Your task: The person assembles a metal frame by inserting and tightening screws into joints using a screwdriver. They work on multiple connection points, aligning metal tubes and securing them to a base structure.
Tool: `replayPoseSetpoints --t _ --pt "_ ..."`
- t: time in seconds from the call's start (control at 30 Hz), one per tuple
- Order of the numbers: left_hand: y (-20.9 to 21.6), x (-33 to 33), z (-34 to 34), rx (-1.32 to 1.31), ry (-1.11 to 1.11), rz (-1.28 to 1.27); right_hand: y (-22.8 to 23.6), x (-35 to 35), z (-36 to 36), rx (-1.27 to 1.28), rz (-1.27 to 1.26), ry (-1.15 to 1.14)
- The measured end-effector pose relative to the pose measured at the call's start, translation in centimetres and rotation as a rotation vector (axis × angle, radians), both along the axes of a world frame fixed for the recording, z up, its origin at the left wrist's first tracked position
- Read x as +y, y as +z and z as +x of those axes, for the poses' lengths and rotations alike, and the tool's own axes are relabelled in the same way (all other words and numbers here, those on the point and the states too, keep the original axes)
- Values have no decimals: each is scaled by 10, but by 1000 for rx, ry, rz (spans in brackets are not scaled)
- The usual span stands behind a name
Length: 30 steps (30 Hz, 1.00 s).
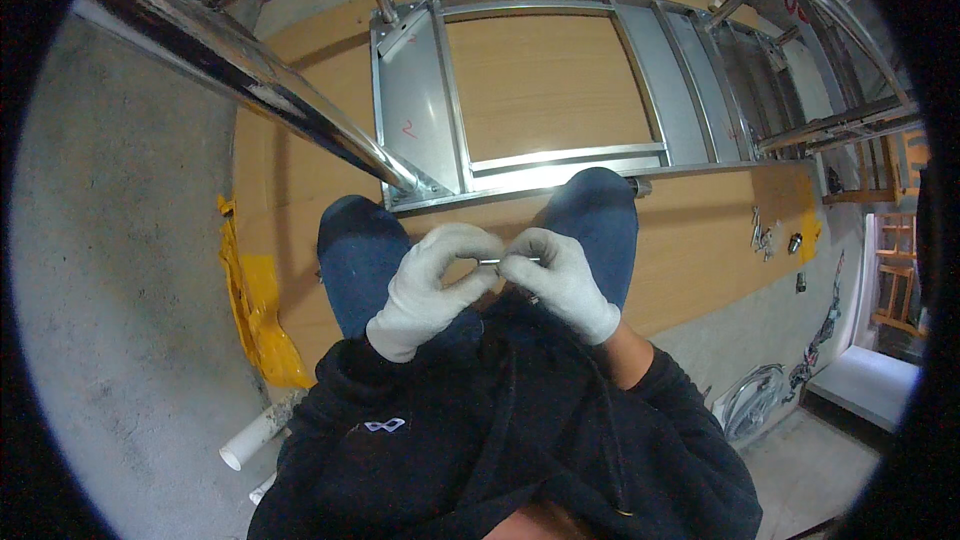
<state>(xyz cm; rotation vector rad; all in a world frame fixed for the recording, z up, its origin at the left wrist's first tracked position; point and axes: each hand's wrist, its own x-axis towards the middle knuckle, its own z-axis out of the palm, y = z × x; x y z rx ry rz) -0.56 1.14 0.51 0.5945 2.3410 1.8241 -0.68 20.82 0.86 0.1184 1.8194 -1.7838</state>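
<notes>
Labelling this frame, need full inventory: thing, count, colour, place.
metal frame: 1, silver, flat on board ahead of knees
board: 1, tan wood, on floor
tubes: several, shiny steel, upper left and upper right
yellow sheet: 1, crumpled, board's left edge
white pipe: 1, floor lower left
small hardware: a few, metal, board's right end
cable coil: 1, grey, floor lower right
small rod: 1, metal, pinched between both hands
left hand: white glove
right hand: white glove
</notes>
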Motion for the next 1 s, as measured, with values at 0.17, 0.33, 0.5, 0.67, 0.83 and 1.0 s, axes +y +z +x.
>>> replayPoseSetpoints --t 0.17,0.33,0.5,0.67,0.83,1.0 --pt "1 -1 4 -658 27 130 -2 -2 4 333 89 -25" --pt "11 3 8 -506 -2 26 -4 0 2 114 -19 -32" --pt "6 5 5 -91 -10 -90 -8 5 0 -65 -97 29" --pt "3 -1 6 -703 -2 170 2 -1 4 225 36 -17" --pt "6 1 4 -205 -83 -93 0 1 1 72 15 -1" --pt "1 5 2 -16 -51 -76 -3 3 0 5 3 6"
